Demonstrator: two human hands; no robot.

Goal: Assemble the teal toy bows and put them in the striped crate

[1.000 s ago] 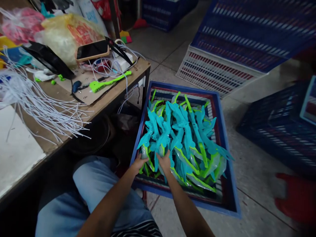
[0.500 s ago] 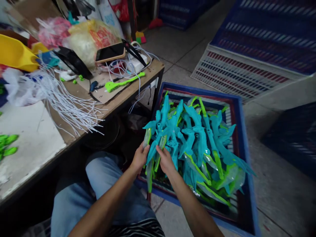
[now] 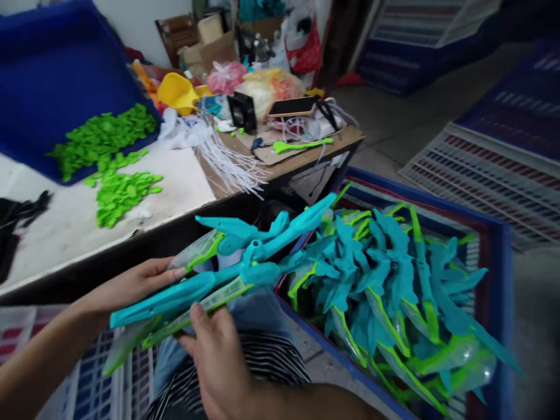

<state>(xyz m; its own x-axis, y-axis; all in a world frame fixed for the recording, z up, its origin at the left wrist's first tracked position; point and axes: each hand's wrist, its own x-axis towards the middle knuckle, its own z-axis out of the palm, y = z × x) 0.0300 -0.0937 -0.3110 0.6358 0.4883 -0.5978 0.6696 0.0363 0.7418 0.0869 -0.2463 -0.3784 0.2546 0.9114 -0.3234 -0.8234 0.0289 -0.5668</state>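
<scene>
My left hand (image 3: 135, 291) and my right hand (image 3: 219, 350) hold a long turquoise plastic toy piece (image 3: 258, 248) with clear, green-edged wing-like panels. It slants above my lap. My left hand is closed on the panel at the far side, and my right thumb presses on the near green-edged panel. The fingers beneath are partly hidden. To the right, a blue crate (image 3: 503, 280) holds a heap of similar turquoise and green pieces (image 3: 389, 262). The far end of the held piece overlaps the crate's near left side in view.
A worktable (image 3: 175, 233) runs along the left, with small green parts (image 3: 126, 195), a tilted blue bin (image 3: 52, 70), white ties (image 3: 231, 154) and a phone (image 3: 292, 107). More crates (image 3: 472, 169) stand on the floor at the right. White latticed plastic (image 3: 83, 379) shows at lower left.
Both hands have lifted the turquoise toy piece from the crate and brought it left over my lap. My view has turned left, showing more of the table and the blue bin.
</scene>
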